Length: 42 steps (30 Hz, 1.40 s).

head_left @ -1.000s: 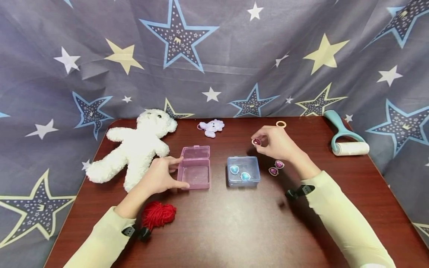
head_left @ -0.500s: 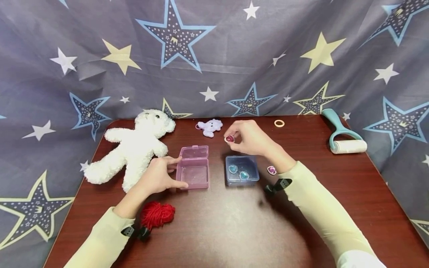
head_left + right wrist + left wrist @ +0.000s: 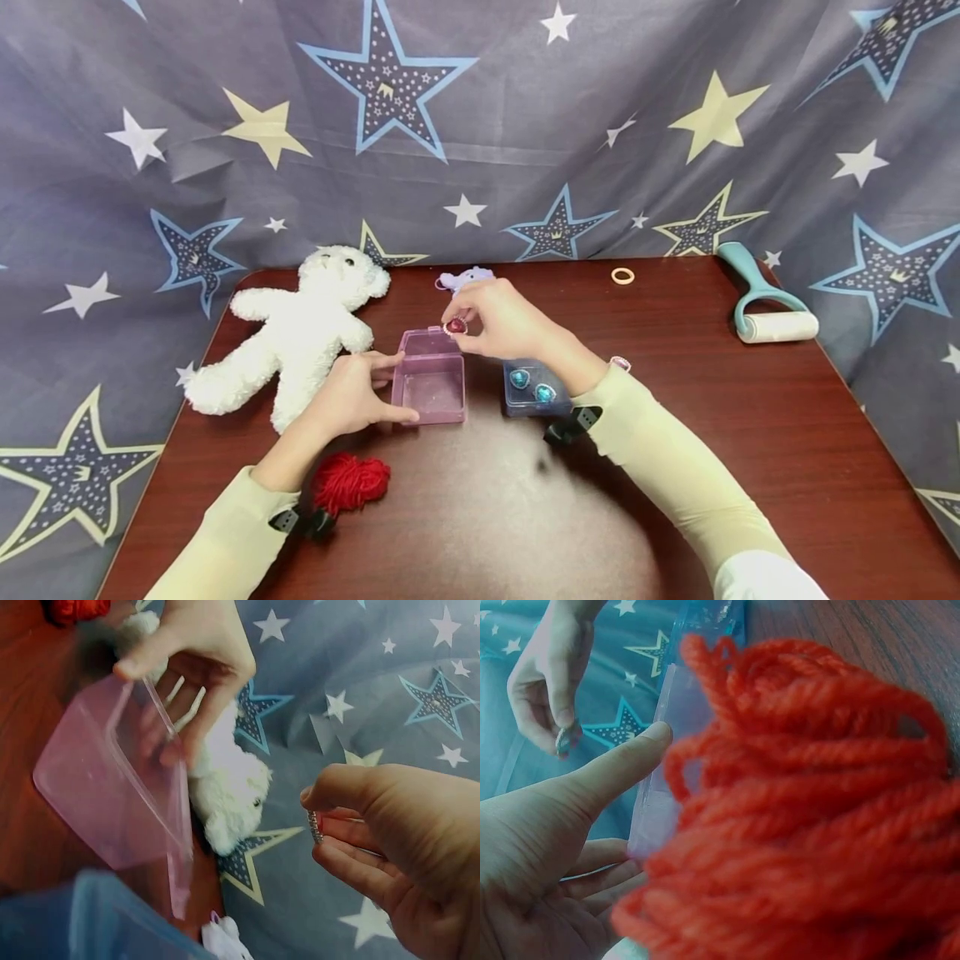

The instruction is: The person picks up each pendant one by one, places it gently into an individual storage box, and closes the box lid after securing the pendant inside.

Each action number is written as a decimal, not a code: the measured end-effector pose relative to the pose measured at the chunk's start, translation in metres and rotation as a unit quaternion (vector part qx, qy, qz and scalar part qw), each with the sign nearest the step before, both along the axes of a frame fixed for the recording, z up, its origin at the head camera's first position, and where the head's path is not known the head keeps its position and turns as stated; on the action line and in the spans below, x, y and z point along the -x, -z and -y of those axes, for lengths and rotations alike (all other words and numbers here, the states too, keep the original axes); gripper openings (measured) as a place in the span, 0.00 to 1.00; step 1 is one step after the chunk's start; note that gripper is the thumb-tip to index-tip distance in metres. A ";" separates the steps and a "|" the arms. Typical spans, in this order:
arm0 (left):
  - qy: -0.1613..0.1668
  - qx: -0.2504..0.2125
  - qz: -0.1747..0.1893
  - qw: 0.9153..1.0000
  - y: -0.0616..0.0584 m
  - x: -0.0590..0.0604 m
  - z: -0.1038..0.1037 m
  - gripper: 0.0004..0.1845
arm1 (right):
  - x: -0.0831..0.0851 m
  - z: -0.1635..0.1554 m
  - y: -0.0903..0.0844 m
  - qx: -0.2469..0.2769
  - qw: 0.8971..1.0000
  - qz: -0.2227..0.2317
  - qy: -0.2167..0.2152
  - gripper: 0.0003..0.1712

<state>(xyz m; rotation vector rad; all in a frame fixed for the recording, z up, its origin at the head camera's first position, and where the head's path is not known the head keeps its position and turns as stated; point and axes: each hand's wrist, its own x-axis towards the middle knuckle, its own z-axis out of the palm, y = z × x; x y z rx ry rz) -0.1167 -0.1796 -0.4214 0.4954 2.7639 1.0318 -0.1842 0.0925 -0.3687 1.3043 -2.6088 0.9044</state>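
Observation:
My left hand (image 3: 351,393) holds the open pink plastic box (image 3: 435,393) by its left side, thumb at the near corner and index finger near the hinge. No gems show inside it. Over the box's raised lid, my right hand (image 3: 501,321) pinches a red jewel with a silvery beaded edge (image 3: 455,326) between thumb and fingers. In the right wrist view the jewel (image 3: 315,826) is seen edge-on. Right of the pink box stands a blue plastic box (image 3: 536,408) with two blue jewels (image 3: 544,392) in it, partly covered by my right forearm. A pink jewel (image 3: 620,363) peeks out behind the right sleeve.
A white teddy bear (image 3: 300,329) lies at the left, with a bundle of red yarn (image 3: 351,483) nearer me. At the back are a small lavender bear (image 3: 465,278), partly hidden by the right hand, and a pale ring (image 3: 622,276). A lint roller (image 3: 776,325) lies far right.
My right hand has carried the red jewel leftward, from beyond the blue box to above the pink box's lid. The left hand has kept its place on the pink box.

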 end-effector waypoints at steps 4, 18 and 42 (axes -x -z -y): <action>0.000 -0.004 -0.002 1.000 0.002 0.000 0.001 0.51 | -0.004 0.012 0.005 -0.014 1.000 0.011 -0.010 0.09; -0.001 -0.004 -0.009 1.000 0.005 0.001 0.003 0.48 | -0.016 0.043 0.025 -0.050 0.998 0.016 -0.042 0.07; -0.005 -0.009 -0.005 1.000 0.003 0.000 0.001 0.48 | -0.034 0.072 0.049 -0.205 0.977 -0.048 -0.025 0.04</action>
